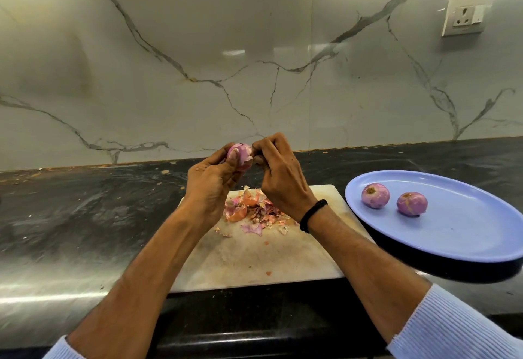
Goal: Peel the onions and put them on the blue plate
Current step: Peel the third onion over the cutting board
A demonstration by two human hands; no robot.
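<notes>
The left hand (210,180) holds an onion (240,156) above the cutting board (254,259) while the right hand (278,173) pinches its skin, so peeling is under way and next comes the blue plate (452,234), I think.

A cutting board (254,259) lies on the desk (85,217), with a heap of peels (249,211) on its far half. Just right of the board, the plate (452,239) carries 2 onions (375,195) side by side. Above the peels, the left hand (209,186) and right hand (283,186) hold a 3rd onion (240,154) between them.
</notes>
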